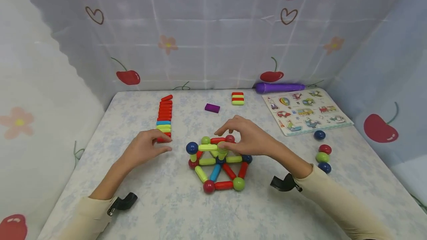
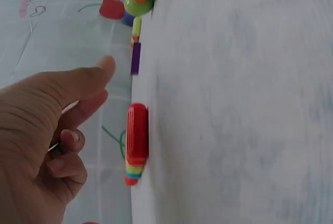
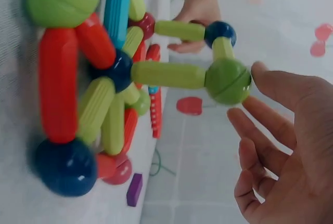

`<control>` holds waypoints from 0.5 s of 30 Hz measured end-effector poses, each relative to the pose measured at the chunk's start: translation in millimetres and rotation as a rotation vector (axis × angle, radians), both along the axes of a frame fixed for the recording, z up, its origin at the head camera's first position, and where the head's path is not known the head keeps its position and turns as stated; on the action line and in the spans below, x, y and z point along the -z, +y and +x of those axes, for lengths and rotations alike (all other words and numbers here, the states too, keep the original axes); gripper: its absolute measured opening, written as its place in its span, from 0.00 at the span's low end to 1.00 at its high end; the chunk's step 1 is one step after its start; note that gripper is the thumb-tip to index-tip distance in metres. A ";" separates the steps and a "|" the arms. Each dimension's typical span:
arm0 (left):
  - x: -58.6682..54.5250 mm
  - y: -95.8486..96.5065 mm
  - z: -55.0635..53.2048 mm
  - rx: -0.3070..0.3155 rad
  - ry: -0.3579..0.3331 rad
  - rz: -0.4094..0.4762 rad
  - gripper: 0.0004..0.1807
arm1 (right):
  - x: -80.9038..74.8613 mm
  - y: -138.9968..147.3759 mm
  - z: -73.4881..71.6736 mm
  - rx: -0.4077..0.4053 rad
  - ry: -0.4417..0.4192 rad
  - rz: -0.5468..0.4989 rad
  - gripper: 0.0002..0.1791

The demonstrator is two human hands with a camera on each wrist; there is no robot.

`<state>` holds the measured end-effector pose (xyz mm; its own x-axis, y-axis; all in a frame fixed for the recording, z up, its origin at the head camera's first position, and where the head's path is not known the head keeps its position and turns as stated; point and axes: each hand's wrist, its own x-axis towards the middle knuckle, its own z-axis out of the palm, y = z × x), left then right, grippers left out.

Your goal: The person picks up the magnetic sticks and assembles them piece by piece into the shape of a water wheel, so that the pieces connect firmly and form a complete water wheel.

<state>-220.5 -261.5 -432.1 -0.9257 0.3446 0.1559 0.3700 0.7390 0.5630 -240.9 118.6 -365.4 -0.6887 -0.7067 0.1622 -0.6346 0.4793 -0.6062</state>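
Note:
A structure of magnetic rods and balls stands on the table, with a red ball (image 1: 209, 186) at its near corner. From its middle rises a green rod (image 3: 169, 75) topped by a green ball (image 3: 229, 81). My right hand (image 1: 248, 136) is at this ball, thumb tip right at its edge and fingers spread beyond it. A green rod (image 1: 207, 147) joins it to a raised blue ball (image 1: 192, 147). My left hand (image 1: 141, 147) hovers beside the near end of a row of rods (image 1: 165, 115), thumb and fingers apart with nothing between them.
A purple block (image 1: 212, 108) and a small stack of red and green rods (image 1: 238, 98) lie farther back. At the right are a picture board (image 1: 305, 112), a purple stick-like object (image 1: 280, 87) and several loose balls (image 1: 322, 157). Patterned cloth walls surround the table.

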 end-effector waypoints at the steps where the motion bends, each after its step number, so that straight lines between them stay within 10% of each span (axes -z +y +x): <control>1: -0.7 -5.2 0.1 -0.033 0.019 -0.052 0.15 | 1.8 4.5 -0.3 -0.009 -0.020 -0.003 0.20; 15: 9.5 -13.3 -8.1 -0.132 0.120 -0.267 0.16 | 15.6 15.8 -0.6 -0.036 -0.086 -0.038 0.20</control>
<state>-228.6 -274.8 -441.6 -0.9454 0.2667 0.1872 0.3136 0.9006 0.3009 -241.5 134.4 -381.1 -0.6753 -0.7259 0.1310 -0.5962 0.4327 -0.6762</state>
